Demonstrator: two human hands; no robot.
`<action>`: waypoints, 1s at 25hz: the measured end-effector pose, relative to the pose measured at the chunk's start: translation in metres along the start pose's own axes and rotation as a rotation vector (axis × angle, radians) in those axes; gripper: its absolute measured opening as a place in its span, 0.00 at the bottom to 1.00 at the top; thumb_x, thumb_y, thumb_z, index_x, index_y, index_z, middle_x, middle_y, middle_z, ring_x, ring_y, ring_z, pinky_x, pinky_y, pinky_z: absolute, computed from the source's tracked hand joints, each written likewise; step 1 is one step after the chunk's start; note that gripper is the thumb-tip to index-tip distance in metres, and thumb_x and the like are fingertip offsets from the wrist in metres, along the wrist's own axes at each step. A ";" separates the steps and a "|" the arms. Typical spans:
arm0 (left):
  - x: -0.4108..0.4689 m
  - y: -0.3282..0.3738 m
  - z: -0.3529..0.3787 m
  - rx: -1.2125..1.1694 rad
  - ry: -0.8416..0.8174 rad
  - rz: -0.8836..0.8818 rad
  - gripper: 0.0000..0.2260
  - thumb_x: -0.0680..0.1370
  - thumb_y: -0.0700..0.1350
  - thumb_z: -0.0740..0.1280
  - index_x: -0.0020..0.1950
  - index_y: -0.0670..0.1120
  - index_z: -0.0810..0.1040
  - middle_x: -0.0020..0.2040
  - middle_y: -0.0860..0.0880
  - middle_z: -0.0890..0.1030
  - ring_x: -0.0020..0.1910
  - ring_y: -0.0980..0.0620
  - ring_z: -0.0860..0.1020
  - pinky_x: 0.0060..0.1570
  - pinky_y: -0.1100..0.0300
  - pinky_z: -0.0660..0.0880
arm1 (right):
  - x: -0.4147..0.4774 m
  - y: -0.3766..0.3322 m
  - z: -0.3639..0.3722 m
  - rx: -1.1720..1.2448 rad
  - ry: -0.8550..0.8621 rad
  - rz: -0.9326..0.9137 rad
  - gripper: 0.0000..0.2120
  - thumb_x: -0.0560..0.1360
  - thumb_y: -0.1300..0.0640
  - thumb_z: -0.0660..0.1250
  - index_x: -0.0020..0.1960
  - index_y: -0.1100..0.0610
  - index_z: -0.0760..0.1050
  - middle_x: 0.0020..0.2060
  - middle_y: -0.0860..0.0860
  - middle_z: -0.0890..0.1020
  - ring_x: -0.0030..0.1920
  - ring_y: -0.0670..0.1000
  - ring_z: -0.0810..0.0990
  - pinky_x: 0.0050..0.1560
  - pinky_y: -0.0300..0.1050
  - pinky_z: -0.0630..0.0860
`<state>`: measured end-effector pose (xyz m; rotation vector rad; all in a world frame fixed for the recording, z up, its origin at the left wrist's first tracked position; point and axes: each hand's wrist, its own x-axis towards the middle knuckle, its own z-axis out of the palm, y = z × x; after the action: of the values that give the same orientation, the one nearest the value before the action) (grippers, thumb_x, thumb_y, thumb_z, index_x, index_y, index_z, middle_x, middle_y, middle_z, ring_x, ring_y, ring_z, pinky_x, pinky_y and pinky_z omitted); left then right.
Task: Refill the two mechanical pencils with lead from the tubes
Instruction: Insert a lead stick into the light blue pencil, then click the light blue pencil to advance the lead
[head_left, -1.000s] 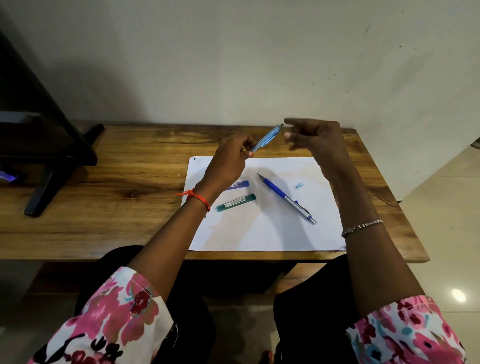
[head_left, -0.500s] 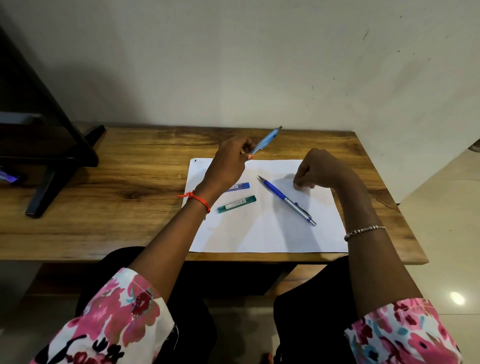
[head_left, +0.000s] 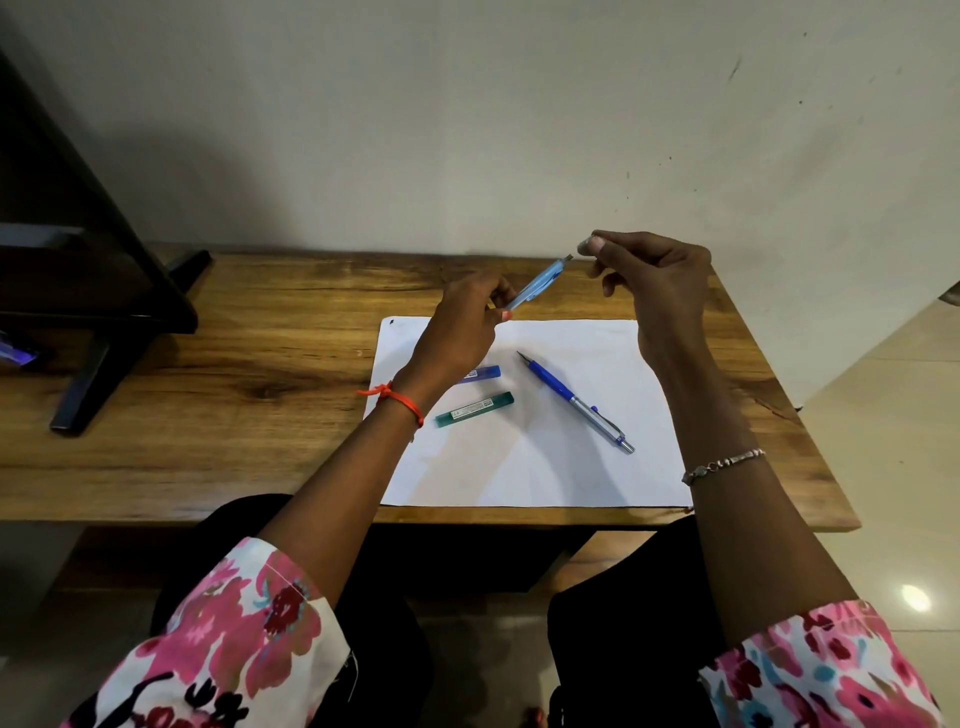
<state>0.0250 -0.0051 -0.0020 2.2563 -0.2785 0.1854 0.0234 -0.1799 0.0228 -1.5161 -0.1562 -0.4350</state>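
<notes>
My left hand (head_left: 462, 332) holds a light blue mechanical pencil (head_left: 540, 280) above the far edge of the white paper (head_left: 519, 467), its back end pointing up and right. My right hand (head_left: 660, 280) is raised just beyond that end and pinches a small cap (head_left: 584, 245) between thumb and finger, a short gap from the pencil. A dark blue and silver mechanical pencil (head_left: 571, 400) lies diagonally on the paper. A green lead tube (head_left: 475, 409) and a blue lead tube (head_left: 485, 372) lie near my left wrist, the blue one partly hidden by it.
The paper lies on a wooden table (head_left: 208, 415) set against a pale wall. A black stand (head_left: 104, 312) occupies the table's left end. The table's right edge drops to a tiled floor.
My right hand went down to the paper, took the small light blue cap that lay there, and rose back to the pencil's end. My left hand has kept the pencil nearly still.
</notes>
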 end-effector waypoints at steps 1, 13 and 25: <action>0.000 0.000 0.000 -0.003 -0.003 0.006 0.07 0.75 0.34 0.65 0.52 0.38 0.77 0.52 0.42 0.79 0.45 0.52 0.73 0.45 0.62 0.69 | 0.000 0.001 0.001 -0.012 -0.009 -0.004 0.05 0.70 0.64 0.71 0.46 0.61 0.82 0.32 0.47 0.85 0.32 0.50 0.78 0.29 0.39 0.71; 0.000 0.000 0.000 0.000 -0.007 0.003 0.07 0.75 0.34 0.65 0.52 0.38 0.77 0.52 0.42 0.79 0.45 0.52 0.72 0.45 0.63 0.69 | 0.002 0.004 0.001 -0.037 -0.036 0.002 0.05 0.70 0.65 0.71 0.44 0.58 0.83 0.29 0.47 0.83 0.32 0.52 0.77 0.29 0.40 0.70; -0.002 0.006 0.000 -0.033 -0.010 0.031 0.08 0.75 0.35 0.65 0.53 0.38 0.77 0.52 0.41 0.80 0.44 0.52 0.73 0.36 0.77 0.66 | 0.002 0.007 0.009 0.014 -0.142 0.079 0.06 0.74 0.66 0.66 0.40 0.60 0.77 0.36 0.50 0.84 0.40 0.52 0.83 0.37 0.42 0.77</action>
<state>0.0213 -0.0087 0.0020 2.2214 -0.3201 0.1844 0.0294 -0.1717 0.0174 -1.5338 -0.2090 -0.2629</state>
